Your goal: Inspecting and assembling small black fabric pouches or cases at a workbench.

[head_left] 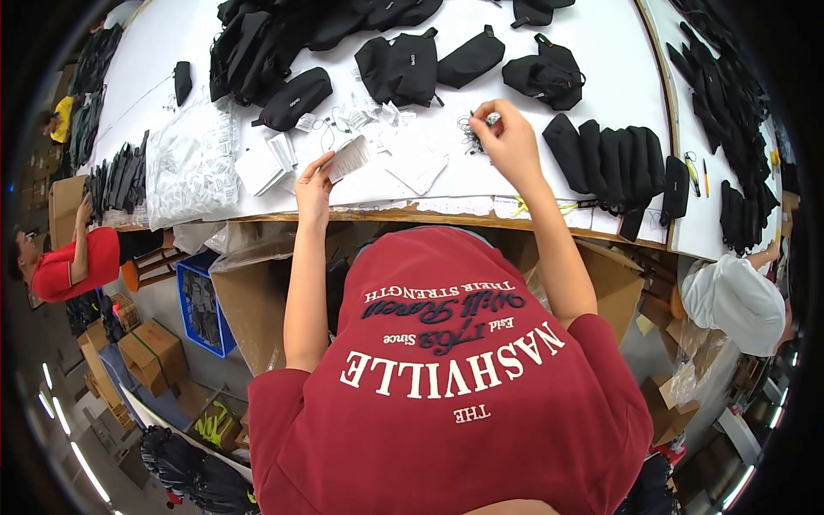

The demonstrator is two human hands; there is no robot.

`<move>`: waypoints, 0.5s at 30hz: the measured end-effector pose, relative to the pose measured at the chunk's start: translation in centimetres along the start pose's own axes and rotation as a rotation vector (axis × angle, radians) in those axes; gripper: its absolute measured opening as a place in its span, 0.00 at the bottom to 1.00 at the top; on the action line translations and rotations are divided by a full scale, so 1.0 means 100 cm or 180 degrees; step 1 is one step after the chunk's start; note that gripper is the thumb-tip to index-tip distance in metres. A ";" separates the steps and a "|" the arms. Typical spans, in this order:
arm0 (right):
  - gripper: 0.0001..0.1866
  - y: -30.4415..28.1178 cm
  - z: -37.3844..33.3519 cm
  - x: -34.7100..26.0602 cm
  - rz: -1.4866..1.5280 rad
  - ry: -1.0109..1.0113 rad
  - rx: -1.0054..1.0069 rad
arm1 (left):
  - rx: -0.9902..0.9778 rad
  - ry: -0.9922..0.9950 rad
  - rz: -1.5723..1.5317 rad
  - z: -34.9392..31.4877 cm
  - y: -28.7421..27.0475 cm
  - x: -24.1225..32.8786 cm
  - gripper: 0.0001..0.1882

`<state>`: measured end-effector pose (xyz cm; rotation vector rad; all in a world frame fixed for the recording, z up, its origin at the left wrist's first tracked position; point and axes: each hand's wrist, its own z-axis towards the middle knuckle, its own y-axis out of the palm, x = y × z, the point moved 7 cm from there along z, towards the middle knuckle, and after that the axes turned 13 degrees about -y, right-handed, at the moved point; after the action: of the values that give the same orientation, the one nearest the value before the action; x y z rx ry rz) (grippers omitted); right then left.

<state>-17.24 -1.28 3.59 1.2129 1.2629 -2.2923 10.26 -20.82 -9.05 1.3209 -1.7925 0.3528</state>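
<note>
My left hand [313, 184] reaches over the near edge of the white table [592, 51] and holds a white paper tag [348, 157] between its fingertips. My right hand [508, 139] is raised over the table to the right, its fingers pinched on a small tangle of thin black string loops [472, 133]. More white tags [266, 163] lie in loose stacks between and behind the hands. Black fabric pouches [399, 67] lie farther back. A red shirt with white lettering [446, 378] fills the lower middle of the view.
A row of upright black pouches [614, 159] stands right of my right hand. A heap of clear plastic bags [189, 163] lies at the left. Below the table are a blue crate [202, 309] and cardboard boxes [150, 352]. A person in red [64, 266] works at the left, and a person in white [738, 300] at the right.
</note>
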 end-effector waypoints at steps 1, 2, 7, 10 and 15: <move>0.07 -0.009 0.001 -0.011 0.0402 -0.0049 0.0212 | -0.0016 0.0042 -0.0079 -0.004 0.004 0.002 0.12; 0.07 -0.011 -0.001 -0.016 0.0392 -0.0041 0.0218 | -0.0027 0.0035 -0.0077 -0.010 0.012 0.007 0.12; 0.06 -0.011 -0.025 0.002 0.1444 0.0381 0.0374 | -0.0014 -0.0112 0.0434 -0.014 0.009 0.005 0.17; 0.07 0.003 -0.059 0.059 0.1373 0.0597 0.0448 | 0.0051 -0.0043 0.0636 -0.016 0.008 0.006 0.19; 0.10 0.007 -0.133 0.141 -0.0914 0.1557 -0.0414 | -0.0144 -0.0193 0.0367 -0.021 0.011 0.005 0.19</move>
<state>-18.36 11.04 -11.34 1.7065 1.8263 -2.1164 10.23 -19.26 -7.12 1.2115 -1.9213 0.3362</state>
